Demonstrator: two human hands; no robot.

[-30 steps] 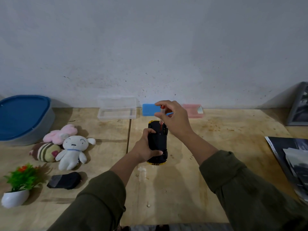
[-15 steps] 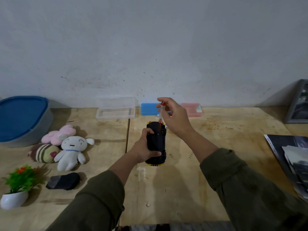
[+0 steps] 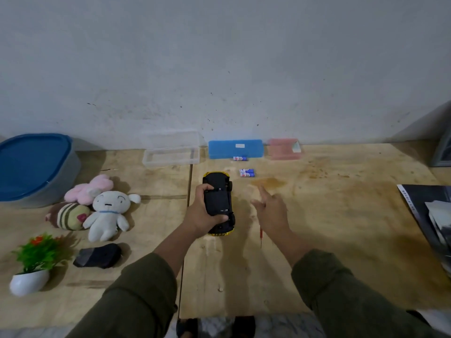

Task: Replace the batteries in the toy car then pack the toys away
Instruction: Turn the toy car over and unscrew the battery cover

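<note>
Left hand (image 3: 203,213) is gripping the upturned toy car (image 3: 219,203), right hand (image 3: 272,211) is hovering open and empty, so the loose batteries (image 3: 247,172) are probably risking rolling off if bumped.

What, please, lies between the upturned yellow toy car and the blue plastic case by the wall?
In the head view, between toy car and blue case: bare wood, with batteries slightly rightward.

3 plush toys (image 3: 107,211), 3 batteries (image 3: 246,172), 1 toy car (image 3: 218,198), 3 plastic cases (image 3: 235,149)

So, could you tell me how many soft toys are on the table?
3, clustered at left: pink plush, white plush in front, striped plush beside it. More could be hidden.
</note>
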